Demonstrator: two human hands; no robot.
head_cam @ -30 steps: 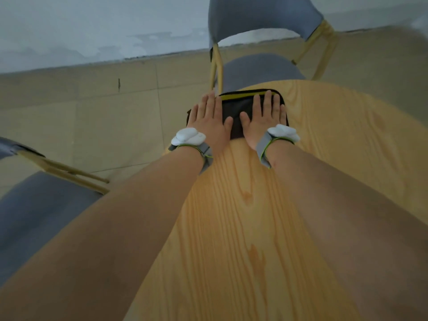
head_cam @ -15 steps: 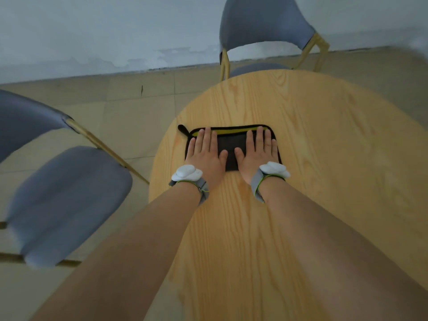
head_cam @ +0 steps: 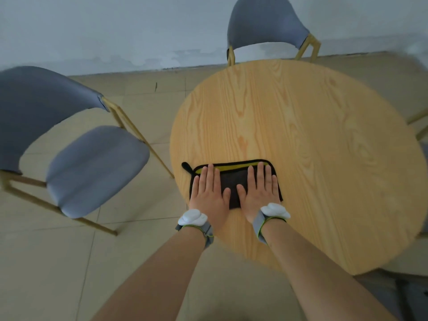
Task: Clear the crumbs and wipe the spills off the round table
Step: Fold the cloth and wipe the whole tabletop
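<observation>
A black cloth [head_cam: 234, 179] with a yellow-green strip along its far edge lies flat on the round wooden table [head_cam: 312, 140], near the table's near-left edge. My left hand [head_cam: 209, 195] presses flat on the cloth's left half, fingers straight and pointing away from me. My right hand [head_cam: 258, 193] presses flat on its right half in the same way. Both wrists carry grey bands with white devices. I cannot make out any crumbs or spills on the wood.
A grey chair [head_cam: 92, 167] with gold legs stands on the tiled floor left of the table. A second grey chair [head_cam: 266, 26] is tucked in at the far side by the wall. Another chair's legs [head_cam: 416, 119] show at the right edge.
Both hands have slid the cloth from the table's far edge back toward me, to the near-left edge. The view has pulled back, showing most of the tabletop.
</observation>
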